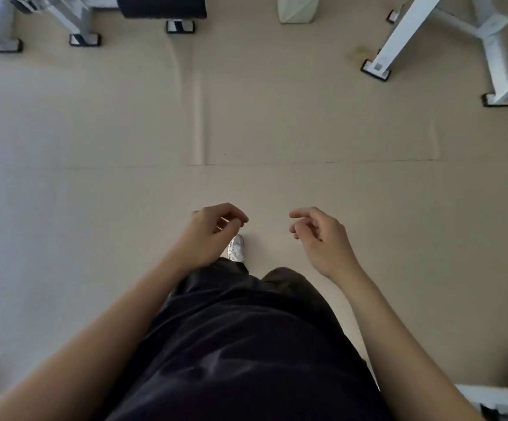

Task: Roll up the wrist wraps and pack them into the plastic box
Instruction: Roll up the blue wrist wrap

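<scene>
Peeking past left hand (208, 235), one shoe (237, 250)

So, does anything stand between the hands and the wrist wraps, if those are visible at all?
Cannot tell: no wraps or box show. The left hand and right hand hang empty above beige floor.

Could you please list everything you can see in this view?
Floor covering: one, beige, across the whole view.
Machine frame: one, white, top right.
Frame legs: at least two, pale grey, top left.
Pad: one, black, top centre.
Container: one, white, top edge.
Shoe: one, white and silver, under the left hand.
Trousers: dark, bottom centre.
Left hand, right hand: empty, loosely curled, centre.
</scene>
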### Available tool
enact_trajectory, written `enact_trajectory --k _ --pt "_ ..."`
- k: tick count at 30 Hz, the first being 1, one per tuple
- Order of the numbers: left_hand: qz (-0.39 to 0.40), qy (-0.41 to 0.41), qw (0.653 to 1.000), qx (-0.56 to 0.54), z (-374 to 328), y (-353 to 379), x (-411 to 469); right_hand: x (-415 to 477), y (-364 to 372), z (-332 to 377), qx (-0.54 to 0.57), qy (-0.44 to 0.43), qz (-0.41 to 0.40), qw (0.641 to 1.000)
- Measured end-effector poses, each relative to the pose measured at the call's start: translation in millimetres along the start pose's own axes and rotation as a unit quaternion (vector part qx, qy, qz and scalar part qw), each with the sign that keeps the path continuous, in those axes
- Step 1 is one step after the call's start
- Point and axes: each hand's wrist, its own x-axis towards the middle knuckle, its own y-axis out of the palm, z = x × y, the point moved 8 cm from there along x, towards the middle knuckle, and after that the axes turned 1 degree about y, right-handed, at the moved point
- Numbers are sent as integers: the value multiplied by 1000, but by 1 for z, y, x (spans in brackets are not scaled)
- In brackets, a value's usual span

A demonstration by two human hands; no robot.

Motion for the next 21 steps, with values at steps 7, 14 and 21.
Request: enact_trajectory --k 7,14,21 --pt "30 42 998 28 -98 -50 203 150 -86 37 37 28 -64 997" --pt "21 5 998 53 -151 -77 398 369 -178 121 94 -63 -58 992" --pt "-3 -13 999 43 -250 -120 553 550 -273 162 40 -23 0 999"
